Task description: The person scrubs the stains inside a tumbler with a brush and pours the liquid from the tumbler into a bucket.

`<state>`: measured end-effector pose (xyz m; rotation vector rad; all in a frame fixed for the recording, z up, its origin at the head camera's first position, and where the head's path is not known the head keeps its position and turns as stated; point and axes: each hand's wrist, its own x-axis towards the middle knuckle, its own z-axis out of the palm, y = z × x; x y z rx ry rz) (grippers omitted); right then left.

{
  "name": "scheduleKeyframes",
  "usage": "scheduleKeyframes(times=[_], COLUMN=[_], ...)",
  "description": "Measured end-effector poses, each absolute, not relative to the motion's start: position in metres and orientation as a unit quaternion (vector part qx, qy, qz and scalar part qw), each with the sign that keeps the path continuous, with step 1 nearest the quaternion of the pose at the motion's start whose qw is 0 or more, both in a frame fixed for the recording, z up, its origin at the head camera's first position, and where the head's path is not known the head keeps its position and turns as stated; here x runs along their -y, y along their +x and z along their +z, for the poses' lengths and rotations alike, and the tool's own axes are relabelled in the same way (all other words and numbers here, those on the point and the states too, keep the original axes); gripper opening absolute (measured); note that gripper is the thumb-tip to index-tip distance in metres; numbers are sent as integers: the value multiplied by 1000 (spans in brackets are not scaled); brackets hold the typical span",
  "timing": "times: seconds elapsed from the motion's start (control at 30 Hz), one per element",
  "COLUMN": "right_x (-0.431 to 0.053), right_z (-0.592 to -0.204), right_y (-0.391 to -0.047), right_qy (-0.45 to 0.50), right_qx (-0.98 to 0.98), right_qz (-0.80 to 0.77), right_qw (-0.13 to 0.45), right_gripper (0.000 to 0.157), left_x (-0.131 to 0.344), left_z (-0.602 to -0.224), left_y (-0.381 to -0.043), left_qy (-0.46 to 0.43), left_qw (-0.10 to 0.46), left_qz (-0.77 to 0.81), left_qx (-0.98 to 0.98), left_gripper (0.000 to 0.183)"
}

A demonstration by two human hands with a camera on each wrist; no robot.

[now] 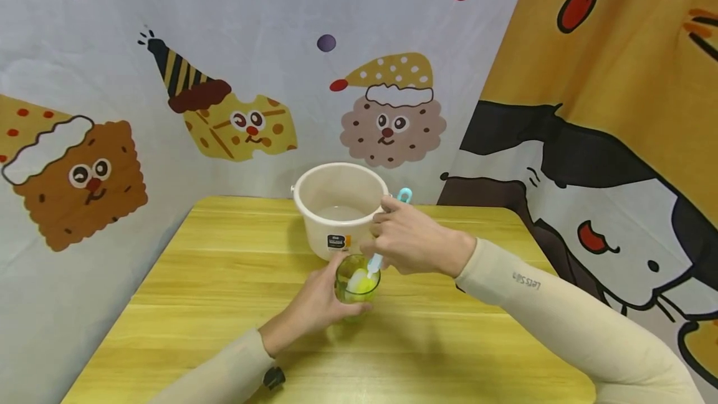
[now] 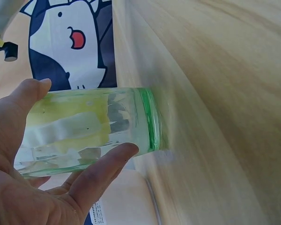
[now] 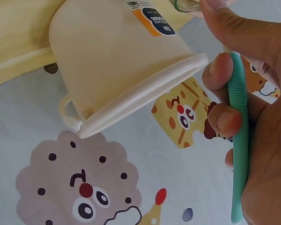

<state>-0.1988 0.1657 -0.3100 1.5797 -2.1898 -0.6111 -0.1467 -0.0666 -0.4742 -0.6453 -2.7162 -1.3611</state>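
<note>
My left hand (image 1: pixel 315 301) grips a clear green-tinted glass (image 2: pixel 143 122), thumb and fingers around its side. The glass is upright, its base right at the wooden tabletop. Inside it sits the yellow and white sponge head (image 2: pixel 72 124) of a cup brush. In my right hand (image 1: pixel 412 239) is the brush's teal handle (image 3: pixel 239 140), with fingers curled around its ribbed part. The handle's looped end (image 1: pixel 404 194) sticks up past the hand, and the brush slants down into the glass. Part of the handle is hidden by the right hand.
Just behind the glass stands a cream bucket (image 1: pixel 314 220) with a dark and orange label, its front right side partly covered by my right hand. The wooden table (image 1: pixel 224 279) ends at the back against a cartoon-printed cloth (image 1: pixel 241 30), which also hangs along the right.
</note>
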Motion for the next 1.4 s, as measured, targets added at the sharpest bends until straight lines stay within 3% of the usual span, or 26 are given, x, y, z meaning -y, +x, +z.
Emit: scheduleKeyframes(times=[0.5, 1.1, 1.4], right_x=[-175, -167, -162], right_z=[-319, -319, -319], right_y=[-197, -180, -176], right_qy=[551, 544, 543], right_qx=[798, 772, 759], right_qz=[-149, -188, -202], right_qw=[192, 268, 297], right_gripper=[40, 44, 36], left_x=[67, 67, 69], left_z=[-474, -477, -476], left_y=[-146, -146, -146], left_qy=[-209, -213, -223], left_qw=[12, 1, 6], left_qz=[-446, -456, -450], left_qx=[870, 864, 865], left_gripper=[100, 100, 100])
